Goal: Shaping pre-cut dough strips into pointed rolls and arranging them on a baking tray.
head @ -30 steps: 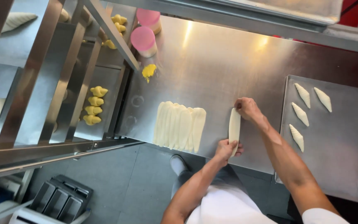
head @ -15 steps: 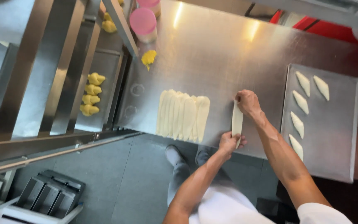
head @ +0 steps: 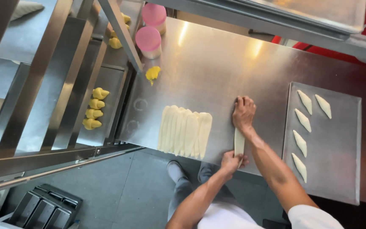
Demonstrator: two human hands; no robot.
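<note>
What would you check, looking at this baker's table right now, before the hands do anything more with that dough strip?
1. Left hand grips the near end of the dough strip: ok.
2. Right hand presses the far end: ok.
3. Strip lies apart from the stack of cut dough pieces: ok.
4. Baking tray has bare space beside the five shaped pieces: ok.
5. Strip's thickness is even: cannot tell.

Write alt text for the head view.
Seen from above, a person's right hand and left hand hold a dough strip at both ends on a steel table, between cut dough strips and a tray.
</note>
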